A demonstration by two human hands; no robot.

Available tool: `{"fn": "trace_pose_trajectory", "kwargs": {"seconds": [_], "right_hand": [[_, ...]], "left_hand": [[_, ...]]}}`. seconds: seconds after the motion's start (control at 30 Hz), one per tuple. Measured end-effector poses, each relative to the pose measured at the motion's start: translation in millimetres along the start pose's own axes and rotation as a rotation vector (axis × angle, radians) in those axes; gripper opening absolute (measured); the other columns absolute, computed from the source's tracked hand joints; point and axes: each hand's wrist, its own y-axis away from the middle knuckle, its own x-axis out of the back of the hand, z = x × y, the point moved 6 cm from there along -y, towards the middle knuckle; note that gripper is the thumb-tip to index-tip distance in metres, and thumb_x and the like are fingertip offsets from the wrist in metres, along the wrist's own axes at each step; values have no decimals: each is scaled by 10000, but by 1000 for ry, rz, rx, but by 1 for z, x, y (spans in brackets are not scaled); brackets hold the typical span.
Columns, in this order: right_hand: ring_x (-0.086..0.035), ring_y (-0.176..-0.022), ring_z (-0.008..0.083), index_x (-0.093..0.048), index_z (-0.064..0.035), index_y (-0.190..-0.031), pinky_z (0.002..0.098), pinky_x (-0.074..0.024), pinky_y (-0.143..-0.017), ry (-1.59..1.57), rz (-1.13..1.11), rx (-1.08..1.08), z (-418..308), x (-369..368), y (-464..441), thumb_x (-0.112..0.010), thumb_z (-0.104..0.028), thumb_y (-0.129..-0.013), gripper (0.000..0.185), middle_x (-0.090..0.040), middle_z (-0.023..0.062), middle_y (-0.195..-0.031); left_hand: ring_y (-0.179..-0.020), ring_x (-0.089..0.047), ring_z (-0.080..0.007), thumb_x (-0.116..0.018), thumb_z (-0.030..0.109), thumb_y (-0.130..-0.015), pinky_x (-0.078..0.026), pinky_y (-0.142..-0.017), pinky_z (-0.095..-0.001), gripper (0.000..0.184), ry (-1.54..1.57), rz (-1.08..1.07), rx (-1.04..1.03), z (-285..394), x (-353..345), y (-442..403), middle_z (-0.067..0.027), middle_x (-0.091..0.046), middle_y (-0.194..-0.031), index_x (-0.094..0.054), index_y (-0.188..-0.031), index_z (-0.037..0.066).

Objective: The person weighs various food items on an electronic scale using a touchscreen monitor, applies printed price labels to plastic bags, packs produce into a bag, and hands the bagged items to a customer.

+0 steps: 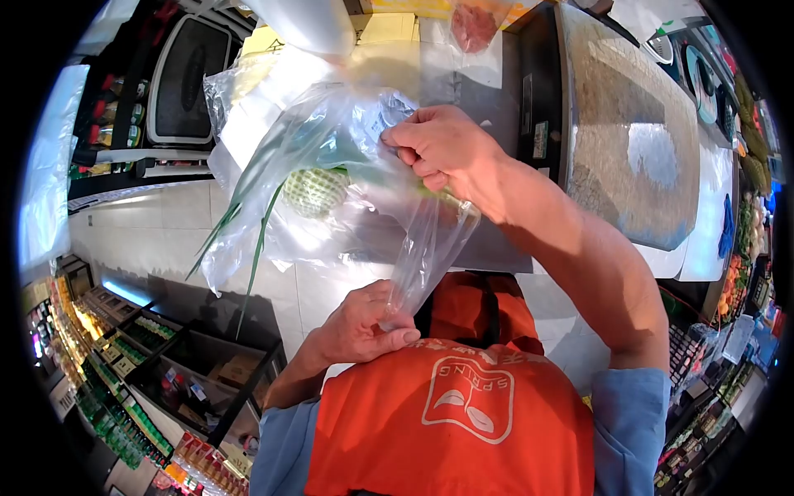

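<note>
A clear plastic bag (281,140) is spread in front of me, with a round thing in a pale green foam net (316,192) in or behind it. Long thin green leaves (263,240) hang down at its left side. My right hand (442,153) pinches the upper right part of the bag, beside a bluish crumpled patch. Close to my apron, my left hand (368,324) is closed on a lower, stretched end of the plastic. The plastic runs taut between the two hands. Glare hides part of the bag's contents.
A worn cutting board (620,124) lies on the counter at the right. Yellow paper (385,31) and a bag with something red (474,26) are at the back. A black-topped device (192,78) stands at upper left. Shelves of bottles (116,413) stand at lower left.
</note>
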Motion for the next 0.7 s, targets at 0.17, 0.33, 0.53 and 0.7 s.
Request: {"fn": "trace_pose_trajectory", "kwargs": {"seconds": [0.17,0.33,0.53,0.7], "right_hand": [[-392,-460,82,-610,-10,-780,280,-269,-406,386,34,46,-13,0,6,-671,-184,-897,219,-528,34,-609],[-513,-500,179,-622,33,-767,345,-440,-514,1048,-46,414,-24,1,-7,-675,-278,-894,340,-587,122,-640],[-530,-556,242,-586,37,-765,351,-476,-585,1253,152,916,-58,19,26,-671,-306,-869,368,-577,154,-660],[-650,-795,231,-638,-49,-1068,342,-532,-662,948,-388,931,-52,-38,145,-716,-41,-796,283,-656,105,-994]], "left_hand": [[-753,-575,-271,-792,135,-792,-462,-665,-373,122,-37,12,-60,3,0,-1,-94,-611,-816,-713,-853,65],[-753,-581,-279,-793,130,-792,-465,-662,-379,136,-44,-3,-96,4,-1,-1,-93,-616,-818,-694,-849,55],[-766,-591,-303,-773,149,-816,-472,-668,-401,148,-113,5,-108,17,5,-5,-96,-618,-835,-669,-877,63],[-829,-633,-322,-713,179,-845,-505,-698,-415,245,-169,106,-142,45,9,-4,-121,-640,-920,-622,-1049,78]]}}
